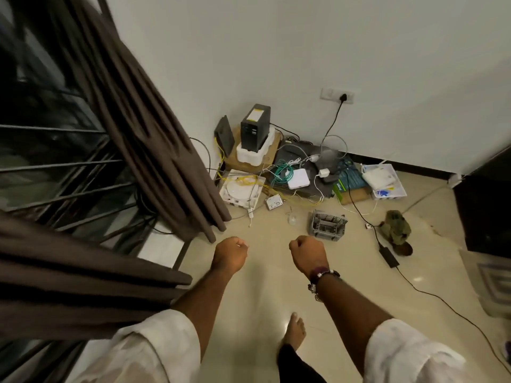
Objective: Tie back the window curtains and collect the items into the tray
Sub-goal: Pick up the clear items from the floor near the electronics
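Two brown curtains hang at the barred window (55,161) on the left: the far curtain (143,128) falls loose to the floor, and the near curtain (69,277) crosses the lower left. My left hand (231,254) and my right hand (308,257) are held out over the tiled floor, both closed into fists with nothing in them, clear of the curtains. A small grey tray (327,225) sits on the floor just beyond my right hand. A white tray (384,182) with items in it lies further right by the wall.
A pile of electronics fills the corner: a black box (254,125) on white foam, a white router (298,179), tangled cables, cardboard. A black power adapter (388,257) and its cord trail across the floor. A green cloth (395,228) lies nearby. Dark furniture (486,211) stands at right.
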